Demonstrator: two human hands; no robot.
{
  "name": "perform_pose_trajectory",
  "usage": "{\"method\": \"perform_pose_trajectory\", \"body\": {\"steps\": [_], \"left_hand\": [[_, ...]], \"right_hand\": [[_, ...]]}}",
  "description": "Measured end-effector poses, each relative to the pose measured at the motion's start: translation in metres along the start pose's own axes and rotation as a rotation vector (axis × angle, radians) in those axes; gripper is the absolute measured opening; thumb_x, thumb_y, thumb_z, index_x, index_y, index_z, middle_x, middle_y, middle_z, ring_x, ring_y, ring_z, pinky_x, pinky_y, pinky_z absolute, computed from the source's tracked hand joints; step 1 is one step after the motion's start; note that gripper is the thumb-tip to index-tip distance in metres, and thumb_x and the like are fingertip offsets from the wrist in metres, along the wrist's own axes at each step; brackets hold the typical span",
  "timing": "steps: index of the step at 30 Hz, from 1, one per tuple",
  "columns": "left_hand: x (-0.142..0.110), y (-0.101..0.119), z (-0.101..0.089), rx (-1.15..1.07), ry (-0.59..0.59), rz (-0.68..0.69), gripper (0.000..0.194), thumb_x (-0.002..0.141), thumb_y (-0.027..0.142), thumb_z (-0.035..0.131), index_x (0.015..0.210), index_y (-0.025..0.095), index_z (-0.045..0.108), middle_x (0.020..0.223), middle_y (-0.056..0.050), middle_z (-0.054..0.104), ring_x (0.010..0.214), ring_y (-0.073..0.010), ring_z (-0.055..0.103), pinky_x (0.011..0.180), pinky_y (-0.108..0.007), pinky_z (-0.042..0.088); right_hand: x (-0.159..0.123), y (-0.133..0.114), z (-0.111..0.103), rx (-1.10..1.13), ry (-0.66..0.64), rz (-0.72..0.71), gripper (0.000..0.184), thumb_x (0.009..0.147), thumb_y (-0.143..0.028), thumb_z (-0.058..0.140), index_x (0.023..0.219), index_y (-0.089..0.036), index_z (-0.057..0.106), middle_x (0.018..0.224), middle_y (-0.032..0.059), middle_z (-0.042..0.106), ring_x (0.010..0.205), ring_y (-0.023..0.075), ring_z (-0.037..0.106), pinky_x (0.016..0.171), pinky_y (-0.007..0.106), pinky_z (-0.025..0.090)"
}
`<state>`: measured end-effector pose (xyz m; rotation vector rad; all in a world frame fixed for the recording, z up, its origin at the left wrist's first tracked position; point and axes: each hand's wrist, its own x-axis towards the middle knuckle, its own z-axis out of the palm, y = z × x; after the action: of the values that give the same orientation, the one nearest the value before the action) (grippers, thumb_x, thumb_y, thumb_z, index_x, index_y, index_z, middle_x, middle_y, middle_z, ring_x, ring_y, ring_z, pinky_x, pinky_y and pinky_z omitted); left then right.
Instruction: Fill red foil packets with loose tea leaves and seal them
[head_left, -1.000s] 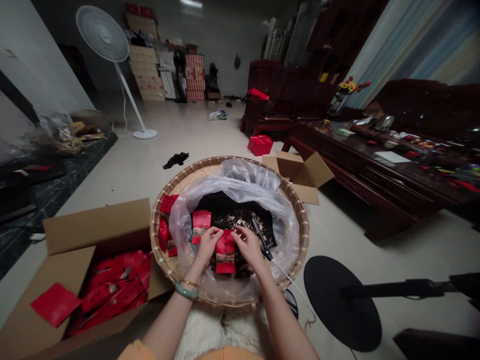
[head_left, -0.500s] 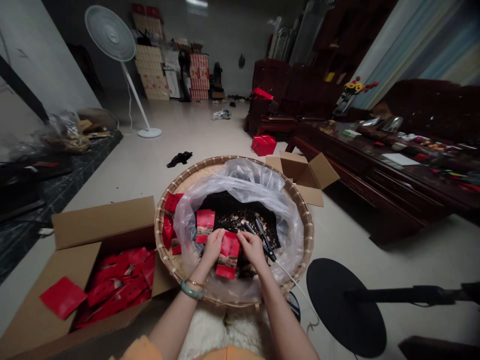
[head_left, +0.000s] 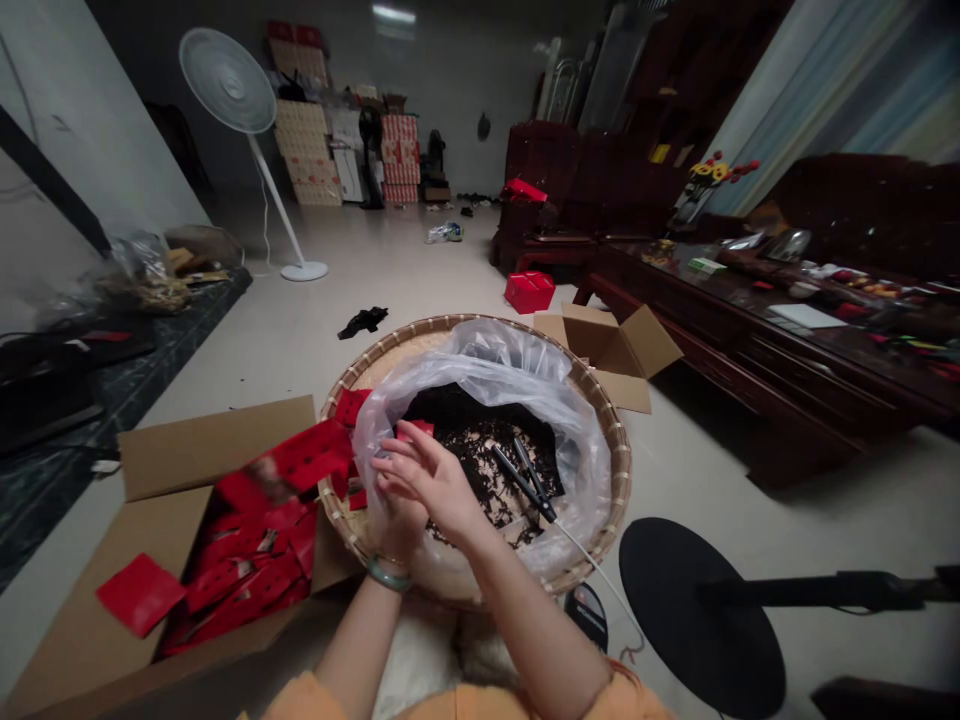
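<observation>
My right hand (head_left: 439, 490) reaches left across the basket, its fingers stretched out and apart with nothing in them. Behind it, my left hand (head_left: 401, 528), with a green bangle at the wrist, is mostly covered, its fingers hidden. A blurred red packet (head_left: 300, 460) appears in the air over the open carton (head_left: 165, 520), which holds several red packets. Beyond my fingers, another red packet (head_left: 420, 428) shows in part inside the clear plastic bag (head_left: 592, 470). Dark loose shreds (head_left: 480, 455) fill that bag. On them lies a black hair straightener (head_left: 529, 485), its arms apart, with a white cord.
The bag sits in a round woven basket (head_left: 621, 450); more red packets lie at its left rim. To the right are a black round stand base (head_left: 697, 600) and a low dark table (head_left: 720, 320). An open carton (head_left: 600, 345) and a white fan (head_left: 229, 82) stand farther off.
Both hands have moved left, and the red packet they held is gone from their grasp. A blurred red packet now appears above the left carton. My right hand has opened.
</observation>
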<state>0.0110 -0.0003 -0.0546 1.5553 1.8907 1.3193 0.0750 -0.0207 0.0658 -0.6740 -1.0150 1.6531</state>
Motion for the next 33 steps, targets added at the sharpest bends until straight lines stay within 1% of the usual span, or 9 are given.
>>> {"method": "perform_pose_trajectory", "body": {"steps": [1, 3, 6, 9, 11, 14, 17, 26, 33], "left_hand": [[0.001, 0.0, -0.001, -0.016, 0.018, -0.022, 0.033, 0.084, 0.022, 0.041, 0.112, 0.014, 0.057, 0.11, -0.016, 0.055, 0.113, -0.0347, 0.045, 0.089, -0.046, 0.039], [0.005, 0.0, -0.003, 0.138, 0.064, -0.044, 0.034, 0.083, 0.02, 0.043, 0.112, 0.013, 0.057, 0.108, -0.018, 0.055, 0.11, -0.0355, 0.046, 0.088, -0.048, 0.038], [0.011, -0.002, -0.002, 0.236, 0.051, -0.031, 0.038, 0.08, 0.017, 0.047, 0.117, 0.013, 0.056, 0.107, -0.018, 0.059, 0.105, -0.0338, 0.051, 0.089, -0.05, 0.037], [0.017, -0.006, 0.005, 0.081, -0.009, 0.022, 0.033, 0.081, 0.018, 0.047, 0.11, 0.015, 0.062, 0.104, -0.015, 0.065, 0.098, -0.0273, 0.058, 0.088, -0.043, 0.043], [0.02, -0.008, 0.009, -0.108, -0.071, 0.032, 0.027, 0.079, 0.021, 0.052, 0.1, 0.017, 0.068, 0.099, -0.011, 0.069, 0.092, -0.0242, 0.062, 0.086, -0.039, 0.046], [0.022, -0.007, 0.013, -0.293, -0.17, 0.013, 0.024, 0.073, 0.023, 0.06, 0.093, 0.02, 0.071, 0.093, -0.007, 0.072, 0.086, -0.0224, 0.065, 0.086, -0.038, 0.048], [0.019, -0.005, 0.012, -0.348, -0.216, 0.011, 0.026, 0.071, 0.024, 0.062, 0.094, 0.02, 0.072, 0.094, -0.007, 0.073, 0.086, -0.0227, 0.066, 0.085, -0.039, 0.049], [0.015, -0.008, 0.009, -0.325, -0.131, -0.024, 0.033, 0.072, 0.026, 0.061, 0.103, 0.022, 0.069, 0.1, -0.006, 0.072, 0.083, -0.0212, 0.066, 0.084, -0.036, 0.049], [0.012, -0.008, 0.008, -0.333, -0.09, -0.002, 0.035, 0.076, 0.026, 0.059, 0.11, 0.021, 0.066, 0.104, -0.007, 0.07, 0.084, -0.0201, 0.066, 0.082, -0.034, 0.05]], "right_hand": [[0.001, 0.006, -0.002, -0.049, -0.015, -0.026, 0.052, 0.07, -0.037, 0.07, 0.118, -0.024, 0.057, 0.112, 0.0058, 0.065, 0.093, 0.0207, 0.066, 0.081, 0.038, 0.054], [0.004, 0.02, -0.024, -0.222, 0.049, -0.097, 0.038, 0.07, -0.034, 0.069, 0.105, -0.021, 0.064, 0.108, 0.0063, 0.067, 0.1, 0.0207, 0.063, 0.092, 0.038, 0.049], [0.01, 0.044, -0.087, -0.45, 0.285, -0.092, 0.032, 0.072, -0.034, 0.063, 0.098, -0.017, 0.066, 0.103, 0.009, 0.069, 0.096, 0.0218, 0.064, 0.092, 0.041, 0.047], [0.012, 0.06, -0.143, -0.634, 0.456, -0.064, 0.033, 0.074, -0.033, 0.058, 0.101, -0.015, 0.064, 0.103, 0.0114, 0.068, 0.095, 0.0231, 0.064, 0.089, 0.043, 0.048], [0.012, 0.063, -0.161, -0.735, 0.494, -0.11, 0.04, 0.077, -0.031, 0.054, 0.112, -0.015, 0.06, 0.11, 0.0122, 0.066, 0.098, 0.0227, 0.062, 0.088, 0.043, 0.049], [0.015, 0.059, -0.163, -0.899, 0.455, -0.265, 0.05, 0.08, -0.028, 0.051, 0.129, -0.017, 0.049, 0.125, 0.0134, 0.056, 0.109, 0.0221, 0.057, 0.093, 0.04, 0.046], [0.021, 0.054, -0.152, -1.039, 0.335, -0.371, 0.05, 0.082, -0.023, 0.049, 0.132, -0.019, 0.046, 0.131, 0.0121, 0.051, 0.119, 0.0214, 0.049, 0.101, 0.039, 0.039], [0.017, 0.063, -0.14, -1.212, 0.251, -0.401, 0.052, 0.086, -0.016, 0.041, 0.138, -0.02, 0.039, 0.137, 0.0117, 0.045, 0.126, 0.0222, 0.042, 0.105, 0.042, 0.037], [0.012, 0.058, -0.132, -1.213, 0.256, -0.418, 0.052, 0.086, -0.015, 0.04, 0.138, -0.021, 0.039, 0.131, 0.0123, 0.049, 0.121, 0.0215, 0.046, 0.102, 0.039, 0.04]]}}
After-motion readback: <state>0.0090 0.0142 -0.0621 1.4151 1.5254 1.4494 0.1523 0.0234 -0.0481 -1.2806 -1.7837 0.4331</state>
